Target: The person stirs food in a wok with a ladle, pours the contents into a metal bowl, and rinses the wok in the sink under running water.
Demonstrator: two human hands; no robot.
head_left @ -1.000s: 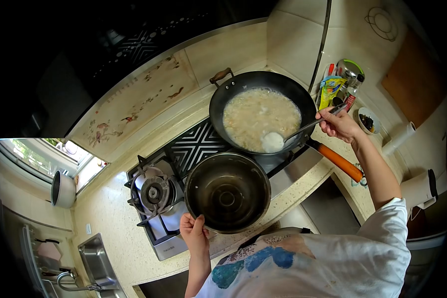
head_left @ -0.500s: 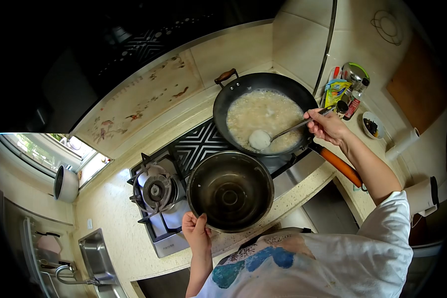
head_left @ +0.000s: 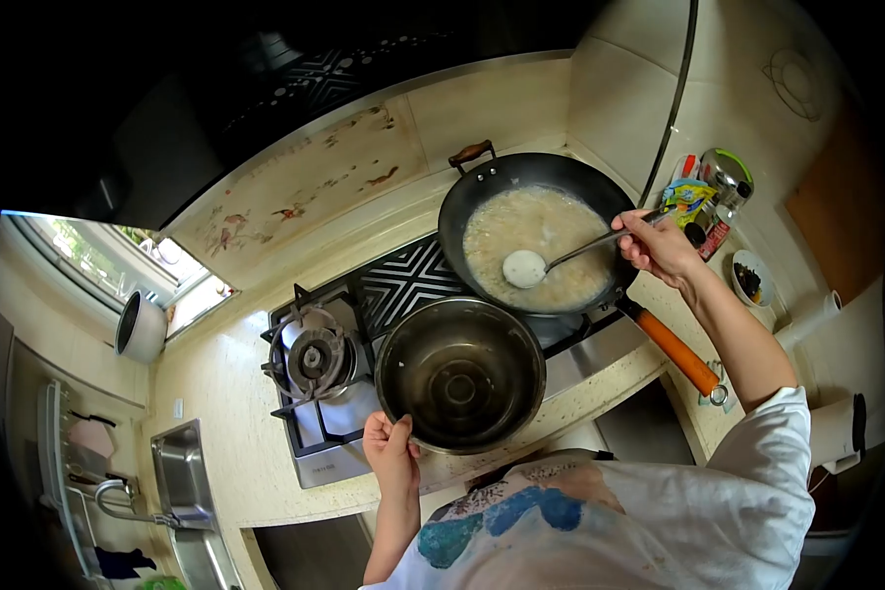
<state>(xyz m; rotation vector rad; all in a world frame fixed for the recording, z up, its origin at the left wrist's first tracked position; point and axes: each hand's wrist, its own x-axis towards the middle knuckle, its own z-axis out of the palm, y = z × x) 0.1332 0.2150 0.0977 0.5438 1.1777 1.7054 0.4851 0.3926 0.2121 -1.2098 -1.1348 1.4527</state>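
In my right hand [head_left: 659, 246] is the handle of a ladle [head_left: 578, 253]. Its round bowl, filled with a pale liquid, sits at the surface of the cloudy, off-white soup [head_left: 526, 221]. That soup fills much of a black wok [head_left: 457, 211] on the stove's right side. My left hand [head_left: 393, 447] grips the near-left rim of a dark metal pot [head_left: 433, 408], thumb over the edge. The pot is tilted toward me and holds little beyond a few small specks. It is held in front of the wok, over the stove's front edge.
A bare gas burner [head_left: 315, 362] is at the left of the stove. The wok's orange handle [head_left: 674, 344] sticks out over the counter edge. Bottles and packets [head_left: 703, 202] and a white bowl [head_left: 752, 278] stand to the right. A sink [head_left: 182, 472] lies at lower left.
The ladle's bowl has shifted slightly within the soup and shows rounder from above. The whole view has moved a little; both hands keep their grips.
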